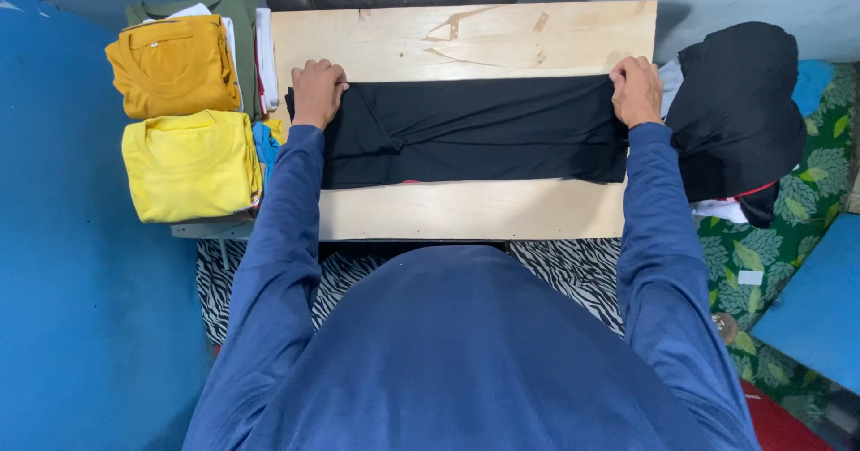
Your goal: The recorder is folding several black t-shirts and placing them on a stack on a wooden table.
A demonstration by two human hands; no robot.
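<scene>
A person in a dark blue long-sleeved top leans over a pale plywood tabletop [466, 34], both arms stretched across a black garment [475, 133] folded into a long band lying across the middle of the board. The left hand [316, 91] grips the garment's left end, fingers curled over the far edge and pinching the cloth; the right hand [635, 90] does the same at the right end, knuckles up, fingers tucked over the fabric. To the left sit folded shirts: a mustard one [172, 66] atop a green and white stack, and a bright yellow one [190, 164] nearer the person. At the right edge lies a loose heap of dark clothing [739, 111], with what may be white and red pieces beneath it.
</scene>
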